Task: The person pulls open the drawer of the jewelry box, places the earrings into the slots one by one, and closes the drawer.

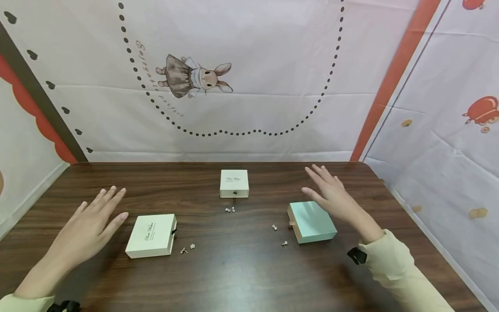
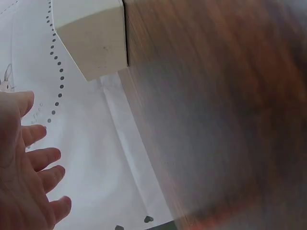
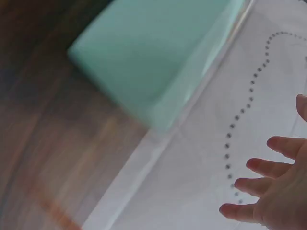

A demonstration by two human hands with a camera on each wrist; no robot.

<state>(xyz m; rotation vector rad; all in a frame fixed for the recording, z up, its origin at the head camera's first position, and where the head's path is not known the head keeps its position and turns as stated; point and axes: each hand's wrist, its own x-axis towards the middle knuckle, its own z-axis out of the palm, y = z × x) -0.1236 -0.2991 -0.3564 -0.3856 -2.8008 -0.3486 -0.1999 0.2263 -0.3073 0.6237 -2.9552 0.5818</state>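
My left hand (image 1: 87, 229) hovers with extended fingers just left of a cream gift box (image 1: 151, 236) with a small black tab on its right side. Two small stud earrings (image 1: 187, 249) lie to the right of that box. My right hand (image 1: 331, 195), fingers extended too, is held over the far right edge of a mint green box (image 1: 312, 222). To the left of the green box lie two more earrings (image 1: 285, 244), apart from each other. A smaller cream box (image 1: 234, 183) stands at the back centre, with a pair of tiny earrings (image 1: 230, 209) before it. Neither hand holds anything.
The boxes stand on a dark brown wooden table (image 1: 230, 277). White printed cloth (image 1: 265, 52) with a rabbit figure hangs behind the table's back edge, and more cloth (image 1: 448, 164) runs along the right side.
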